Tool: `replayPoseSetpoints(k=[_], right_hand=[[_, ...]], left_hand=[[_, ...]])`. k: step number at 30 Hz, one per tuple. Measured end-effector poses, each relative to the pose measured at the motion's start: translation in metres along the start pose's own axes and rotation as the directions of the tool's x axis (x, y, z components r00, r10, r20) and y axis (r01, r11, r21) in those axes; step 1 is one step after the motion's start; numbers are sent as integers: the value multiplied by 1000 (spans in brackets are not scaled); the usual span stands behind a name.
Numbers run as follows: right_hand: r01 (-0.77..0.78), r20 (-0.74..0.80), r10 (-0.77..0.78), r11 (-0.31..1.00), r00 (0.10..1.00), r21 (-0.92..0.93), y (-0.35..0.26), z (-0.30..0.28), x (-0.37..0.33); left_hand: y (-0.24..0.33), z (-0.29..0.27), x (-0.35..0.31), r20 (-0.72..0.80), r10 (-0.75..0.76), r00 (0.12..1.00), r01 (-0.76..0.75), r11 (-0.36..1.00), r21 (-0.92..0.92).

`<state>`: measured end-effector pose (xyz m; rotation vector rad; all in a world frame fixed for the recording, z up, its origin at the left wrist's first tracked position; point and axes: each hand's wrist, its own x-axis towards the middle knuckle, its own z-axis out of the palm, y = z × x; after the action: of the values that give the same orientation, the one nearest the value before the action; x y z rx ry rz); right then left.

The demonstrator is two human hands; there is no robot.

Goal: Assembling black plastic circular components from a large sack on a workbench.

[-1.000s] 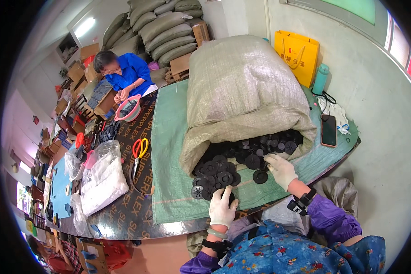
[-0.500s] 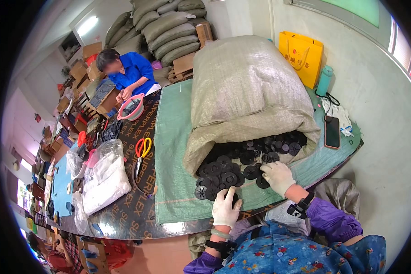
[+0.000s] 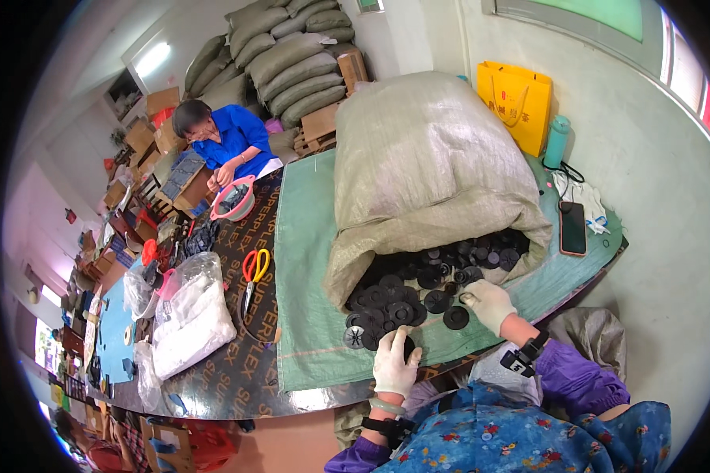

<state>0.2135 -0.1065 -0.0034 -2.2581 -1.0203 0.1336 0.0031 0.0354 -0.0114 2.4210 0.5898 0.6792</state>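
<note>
Black round plastic discs (image 3: 390,299) spill in a heap from the mouth of a large woven sack (image 3: 434,150). My left hand (image 3: 396,366), in a white glove, is at the near edge of the heap; its thumb and fingers close round a black disc (image 3: 408,345), partly hidden by them. Also gloved in white, my right hand (image 3: 489,307) rests at the right of the pile with fingers a little apart and nothing seen in them. Just beside its fingertips, one loose disc (image 3: 456,318) lies flat on the green woven sheet (image 3: 315,347).
Yellow-handled scissors (image 3: 254,272) and a clear bag of white material (image 3: 188,323) lie to the left. A phone (image 3: 573,229), teal bottle (image 3: 557,142) and yellow paper bag (image 3: 515,106) are at the right. Across the table, a person in blue handles a pink bowl (image 3: 235,199).
My right hand has drawn slightly off the discs toward the right, leaving one disc flat on the sheet. My left hand stays near the same discs. The view has shifted slightly.
</note>
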Motion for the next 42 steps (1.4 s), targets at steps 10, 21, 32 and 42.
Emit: replayPoseSetpoints(k=[10, 21, 32, 42], right_hand=[[127, 187, -61, 924, 980, -360, -6, -27, -32], [231, 50, -250, 942, 967, 242, -56, -27, -70], [290, 26, -315, 900, 949, 327, -59, -32, -77], [-6, 110, -90, 748, 990, 664, -47, -19, -79]], left_hand=[[-10, 6, -5, 13, -84, 996, 84, 935, -344], [52, 17, 2, 587, -18, 810, 587, 4, -810], [50, 13, 4, 646, 140, 751, 658, -77, -749], [48, 23, -6, 274, 105, 956, 143, 649, -747]])
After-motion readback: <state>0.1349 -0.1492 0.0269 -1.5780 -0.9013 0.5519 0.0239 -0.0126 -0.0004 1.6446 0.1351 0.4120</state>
